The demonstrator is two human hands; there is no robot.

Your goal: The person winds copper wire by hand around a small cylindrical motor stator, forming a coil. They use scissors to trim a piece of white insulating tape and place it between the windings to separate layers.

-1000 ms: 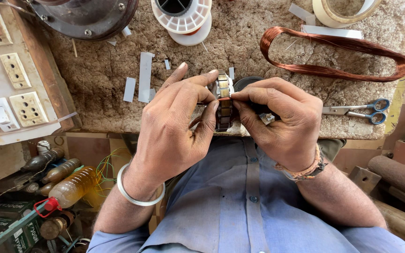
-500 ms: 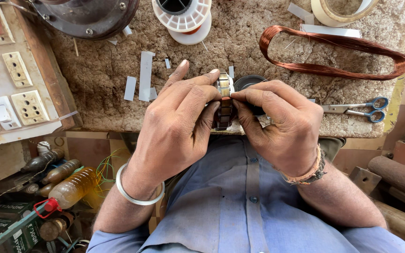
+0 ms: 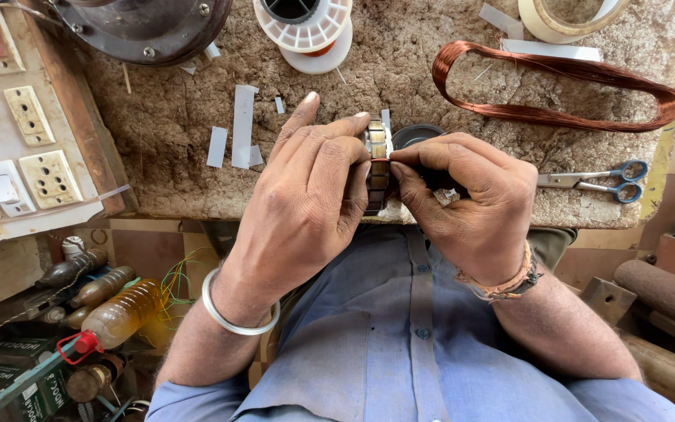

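Head view is showing a small laminated metal core [image 3: 376, 160], banded brass and dark, standing upright at the centre of the frame between both hands. The left hand [image 3: 306, 207] is closing around its left side, fingertips pressing its upper part. The right hand [image 3: 470, 203] is pinching its right edge with thumb and forefinger. Behind them, a brown fibrous mat [image 3: 400, 86] is carrying a copper wire coil [image 3: 556, 82] at the upper right, blue-handled scissors [image 3: 595, 178] at the right, and a white spool [image 3: 306, 27] at the top.
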